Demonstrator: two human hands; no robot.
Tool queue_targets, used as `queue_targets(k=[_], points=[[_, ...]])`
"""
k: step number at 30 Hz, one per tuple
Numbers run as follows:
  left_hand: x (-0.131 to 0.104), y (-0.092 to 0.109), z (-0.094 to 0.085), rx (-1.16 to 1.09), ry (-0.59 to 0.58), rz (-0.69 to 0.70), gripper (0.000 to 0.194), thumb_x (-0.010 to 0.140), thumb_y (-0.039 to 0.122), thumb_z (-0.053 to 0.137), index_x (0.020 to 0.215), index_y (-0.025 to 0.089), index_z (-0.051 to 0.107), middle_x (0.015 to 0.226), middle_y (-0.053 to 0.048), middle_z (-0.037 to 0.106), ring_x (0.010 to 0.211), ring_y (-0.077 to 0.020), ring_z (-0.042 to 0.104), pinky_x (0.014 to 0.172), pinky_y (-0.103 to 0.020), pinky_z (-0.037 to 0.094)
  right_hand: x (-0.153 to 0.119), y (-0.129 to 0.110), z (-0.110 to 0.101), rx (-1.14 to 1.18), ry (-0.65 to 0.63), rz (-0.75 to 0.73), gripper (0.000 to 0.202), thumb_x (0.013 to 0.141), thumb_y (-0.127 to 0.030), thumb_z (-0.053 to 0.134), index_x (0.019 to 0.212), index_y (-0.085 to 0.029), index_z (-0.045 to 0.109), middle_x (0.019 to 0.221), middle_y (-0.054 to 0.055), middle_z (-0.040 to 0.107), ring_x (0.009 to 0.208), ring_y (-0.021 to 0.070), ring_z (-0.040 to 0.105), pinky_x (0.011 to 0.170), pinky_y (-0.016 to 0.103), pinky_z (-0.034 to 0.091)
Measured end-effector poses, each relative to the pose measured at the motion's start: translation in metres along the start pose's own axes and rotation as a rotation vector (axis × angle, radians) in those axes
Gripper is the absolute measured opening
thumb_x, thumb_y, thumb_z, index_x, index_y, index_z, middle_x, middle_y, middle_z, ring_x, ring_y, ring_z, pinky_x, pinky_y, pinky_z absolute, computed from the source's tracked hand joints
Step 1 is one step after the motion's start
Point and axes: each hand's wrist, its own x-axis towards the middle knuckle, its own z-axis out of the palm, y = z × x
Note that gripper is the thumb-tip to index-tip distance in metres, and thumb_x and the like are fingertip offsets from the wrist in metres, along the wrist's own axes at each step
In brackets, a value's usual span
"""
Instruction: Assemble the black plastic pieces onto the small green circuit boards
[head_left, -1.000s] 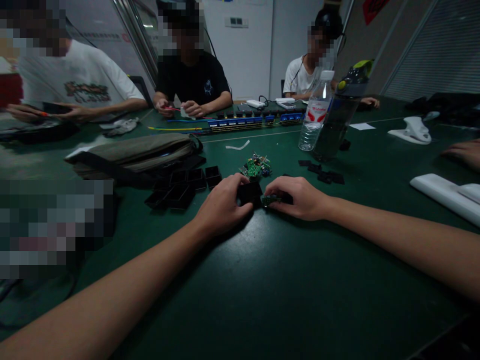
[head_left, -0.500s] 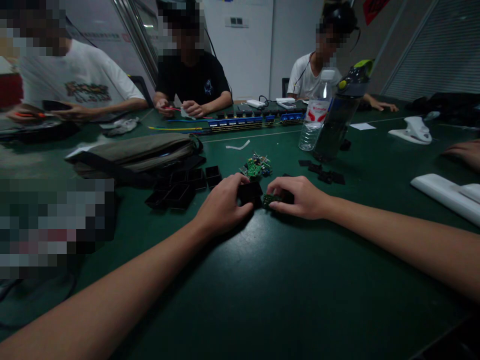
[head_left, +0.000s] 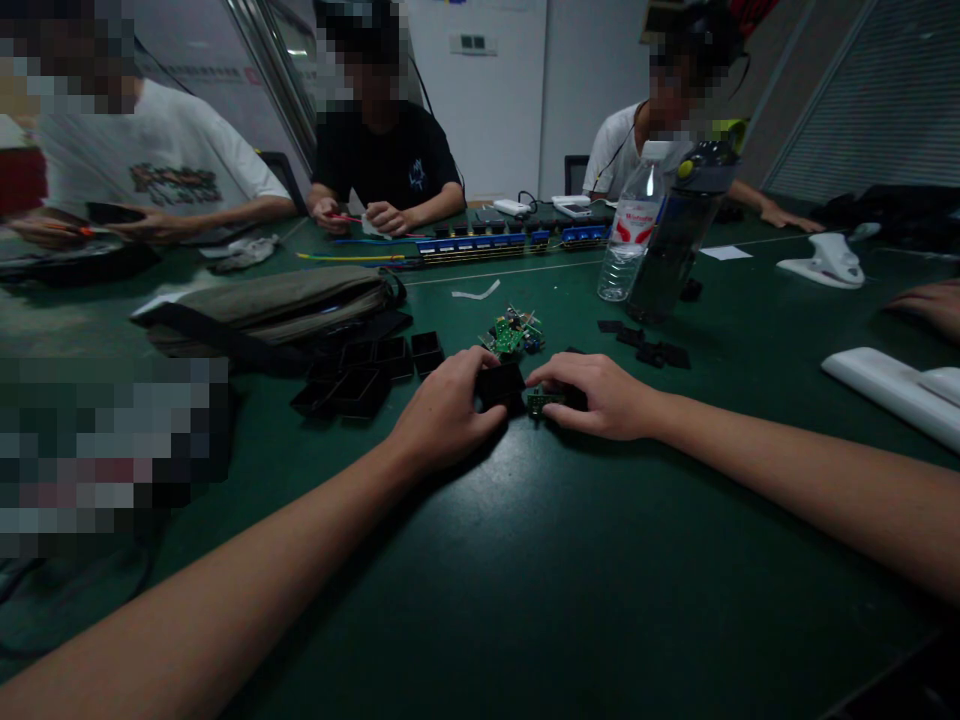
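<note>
My left hand point(head_left: 448, 408) is closed around a small black plastic box point(head_left: 501, 388), thumb at the near side and fingers at the far side. Just right of it, my right hand point(head_left: 600, 393) holds a small green circuit board point(head_left: 541, 403) by its thumb, with the index finger reaching to the box's edge. Something dark sits under the right palm, and I cannot make it out. Behind the hands lies a pile of green circuit boards point(head_left: 511, 332) with loose parts. Several open black boxes point(head_left: 360, 388) stand to the left of my left hand.
Flat black pieces point(head_left: 652, 348) lie beyond my right hand. A clear water bottle point(head_left: 631, 235) and a dark drinking bottle point(head_left: 675, 240) stand behind them. A grey-green bag point(head_left: 277, 305) is at left, a white device point(head_left: 892, 390) at right. Several people sit around the green table point(head_left: 525, 600).
My right index finger has stretched toward the black box, and the circuit board has turned slightly. My left hand stays put. The person at the far right has leaned rightward.
</note>
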Motion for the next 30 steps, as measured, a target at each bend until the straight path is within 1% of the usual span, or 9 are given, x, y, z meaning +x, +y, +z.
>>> queue_targets(k=[7, 16, 24, 30], points=[[0.0001, -0.0005, 0.0, 0.021, -0.003, -0.007, 0.037, 0.074, 0.025, 0.064, 0.109, 0.019, 0.053, 0.107, -0.01, 0.064, 0.101, -0.0262, 0.061, 0.088, -0.043, 0.05, 0.001, 0.0002, -0.0006, -0.017, -0.034, -0.015, 0.027, 0.088, -0.032, 0.058, 0.109, -0.015, 0.064, 0.101, 0.009, 0.065, 0.092, 0.0195, 0.059, 0.081, 0.034, 0.046], [0.0009, -0.0006, 0.0015, 0.083, -0.008, -0.017, 0.039, 0.076, 0.027, 0.062, 0.113, 0.018, 0.052, 0.109, -0.011, 0.063, 0.103, -0.0275, 0.058, 0.092, -0.046, 0.047, 0.0006, 0.0005, 0.0002, -0.016, -0.027, -0.002, 0.028, 0.087, -0.033, 0.062, 0.109, -0.016, 0.064, 0.101, 0.009, 0.065, 0.093, 0.0192, 0.059, 0.083, 0.034, 0.046], [0.001, 0.0005, 0.0008, 0.101, -0.019, -0.032, 0.038, 0.077, 0.028, 0.06, 0.113, 0.019, 0.053, 0.11, -0.011, 0.062, 0.102, -0.0274, 0.058, 0.092, -0.046, 0.047, 0.001, 0.001, -0.001, 0.0, -0.034, 0.003, 0.034, 0.086, -0.041, 0.066, 0.109, -0.016, 0.064, 0.099, 0.008, 0.065, 0.091, 0.0191, 0.058, 0.081, 0.033, 0.046], [0.0012, -0.0001, 0.0013, 0.096, -0.017, -0.023, 0.035, 0.079, 0.031, 0.06, 0.112, 0.019, 0.053, 0.108, -0.01, 0.063, 0.099, -0.0264, 0.058, 0.09, -0.045, 0.048, 0.0011, 0.0001, -0.0003, -0.012, -0.029, 0.012, 0.03, 0.087, -0.037, 0.065, 0.109, -0.017, 0.063, 0.1, 0.008, 0.065, 0.09, 0.0191, 0.058, 0.08, 0.033, 0.046]])
